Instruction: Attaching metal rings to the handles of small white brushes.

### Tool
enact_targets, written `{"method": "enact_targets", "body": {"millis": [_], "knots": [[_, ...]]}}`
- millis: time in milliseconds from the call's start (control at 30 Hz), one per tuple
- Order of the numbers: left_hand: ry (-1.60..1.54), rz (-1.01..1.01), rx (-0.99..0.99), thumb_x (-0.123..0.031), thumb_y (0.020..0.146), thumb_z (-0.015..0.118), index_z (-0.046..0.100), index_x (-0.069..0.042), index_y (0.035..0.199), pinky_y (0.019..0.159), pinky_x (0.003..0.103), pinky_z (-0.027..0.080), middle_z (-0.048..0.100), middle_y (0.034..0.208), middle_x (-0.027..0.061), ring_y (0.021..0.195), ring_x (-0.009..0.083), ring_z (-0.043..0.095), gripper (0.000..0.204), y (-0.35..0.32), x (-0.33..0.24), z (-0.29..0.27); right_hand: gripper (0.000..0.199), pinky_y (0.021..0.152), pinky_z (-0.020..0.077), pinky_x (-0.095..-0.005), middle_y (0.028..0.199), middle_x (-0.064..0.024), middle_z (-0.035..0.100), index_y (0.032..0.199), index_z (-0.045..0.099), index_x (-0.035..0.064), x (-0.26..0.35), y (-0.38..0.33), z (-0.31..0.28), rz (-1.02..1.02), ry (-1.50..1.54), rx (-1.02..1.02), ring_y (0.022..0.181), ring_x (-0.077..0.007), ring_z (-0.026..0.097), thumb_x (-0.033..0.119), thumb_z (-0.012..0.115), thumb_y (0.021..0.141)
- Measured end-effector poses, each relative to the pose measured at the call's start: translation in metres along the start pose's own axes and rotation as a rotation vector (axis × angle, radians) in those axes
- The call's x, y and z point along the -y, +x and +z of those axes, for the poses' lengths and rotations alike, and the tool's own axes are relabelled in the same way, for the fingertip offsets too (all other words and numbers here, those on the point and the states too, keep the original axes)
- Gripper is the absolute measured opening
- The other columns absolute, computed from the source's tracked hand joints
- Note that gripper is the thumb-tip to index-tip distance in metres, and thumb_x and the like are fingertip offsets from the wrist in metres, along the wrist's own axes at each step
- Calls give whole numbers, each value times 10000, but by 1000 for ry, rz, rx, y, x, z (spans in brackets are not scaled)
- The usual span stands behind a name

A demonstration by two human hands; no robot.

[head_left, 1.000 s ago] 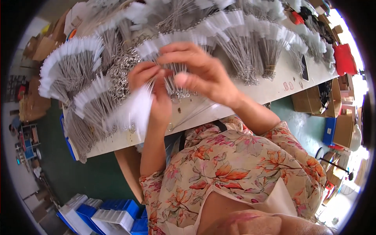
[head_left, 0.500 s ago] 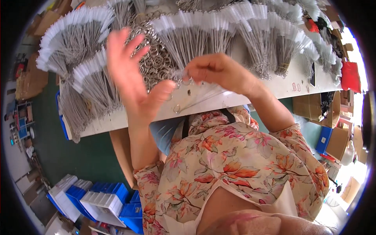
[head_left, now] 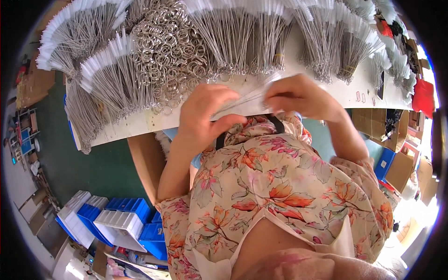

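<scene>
My left hand (head_left: 203,109) hovers at the table's near edge, thumb and fingers spread apart, holding nothing I can see. To its right, my right hand (head_left: 301,98) has its fingers curled toward the thumb; blur hides what they may hold. Between the hands lie a few thin wire brushes (head_left: 249,99) with pale bristle ends, slanting across the white table (head_left: 172,122). Beyond my left hand spreads a heap of metal split rings (head_left: 170,58), some loose near its front edge.
Bundles of wire brushes (head_left: 233,39) line the back of the table, with more brushes (head_left: 112,79) at the left. A red bag (head_left: 423,98) hangs by the right end. Cardboard boxes (head_left: 375,126) stand below it. Blue and white bins (head_left: 123,224) sit on the floor at lower left.
My left hand has dropped from over the rings toward the table's near edge. My right hand has moved right, away from the ring heap. The view has shifted slightly.
</scene>
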State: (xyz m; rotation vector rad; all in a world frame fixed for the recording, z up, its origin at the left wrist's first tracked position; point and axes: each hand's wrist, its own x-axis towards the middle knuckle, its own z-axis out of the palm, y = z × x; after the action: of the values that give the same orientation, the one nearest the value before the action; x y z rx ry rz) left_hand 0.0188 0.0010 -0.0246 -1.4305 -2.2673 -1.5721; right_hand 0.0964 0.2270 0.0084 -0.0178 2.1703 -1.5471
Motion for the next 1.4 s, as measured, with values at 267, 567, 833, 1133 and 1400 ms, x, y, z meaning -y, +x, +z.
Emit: {"method": "enact_targets", "body": {"millis": [267,567,833,1133,1400], "knots": [[554,-373,146,-148,794,654,540,-51,758,513,258,438,578,697,81,582,178,566,154,-75,33,7,96,630,471,-298,739,-100,598,871,633,-4,-94,-65,-17,294,-758,-478,652,-197,588,25,586,792],[-473,-660,-251,35,831,556,554,27,905,619,236,532,622,996,121,765,102,605,74,-34,5,-15,104,603,479,-328,862,-90,624,866,644,57,-13,55,65,-483,-366,-251,666,-267,594,103,634,774],[-574,-376,-65,125,773,524,621,46,950,698,245,548,563,1064,170,859,149,601,216,-18,3,-51,113,541,454,-250,766,-42,620,891,634,25,9,56,47,-194,247,63,596,-118,573,122,593,852],[-324,-183,-216,132,741,552,570,95,1044,729,266,545,602,1014,184,867,217,639,305,11,-21,-35,142,549,456,-207,955,-61,557,908,628,-2,42,43,35,-330,433,-109,628,-80,549,131,593,870],[-189,87,-375,112,743,578,571,114,1036,695,272,551,611,980,215,837,227,643,293,25,-25,-38,155,564,468,-207,867,-34,565,918,633,0,69,45,25,-468,432,-154,667,-72,545,141,614,855]]}}
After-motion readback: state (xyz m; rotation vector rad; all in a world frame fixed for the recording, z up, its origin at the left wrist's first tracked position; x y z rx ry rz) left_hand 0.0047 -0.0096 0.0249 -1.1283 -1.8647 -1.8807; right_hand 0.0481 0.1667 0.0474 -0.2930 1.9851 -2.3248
